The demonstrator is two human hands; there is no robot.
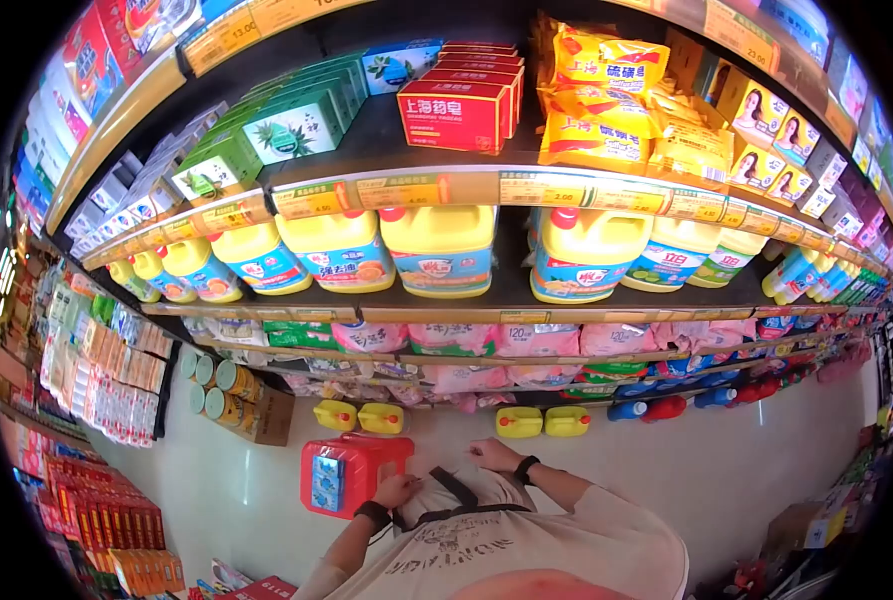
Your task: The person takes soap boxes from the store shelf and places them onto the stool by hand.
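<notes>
We locate the two hands at the lower centre of the frame, apart from each other. The left hand (399, 490) is beside the right edge of the red basket (369, 467); we cannot tell whether its fingers grip the basket. The right hand (491, 455) is farther right and slightly higher, its fingers bent; we cannot tell whether they hold anything. Each wrist carries a black band.

We find the basket at lower centre-left, with a blue-and-white pack (327, 483) at its left side. A black strap (454, 487) lies between the hands, against the light shirt (526, 540).

Across the upper frame we note a shelf of boxed and bagged goods: green boxes (296, 130) at upper left, red boxes (453, 115) at upper centre, yellow bags (606, 95) right of centre. Below the price strip (546, 192) stand yellow jugs (438, 250). Four smaller yellow bottles (519, 422) are above the hands, near the floor (656, 455).
</notes>
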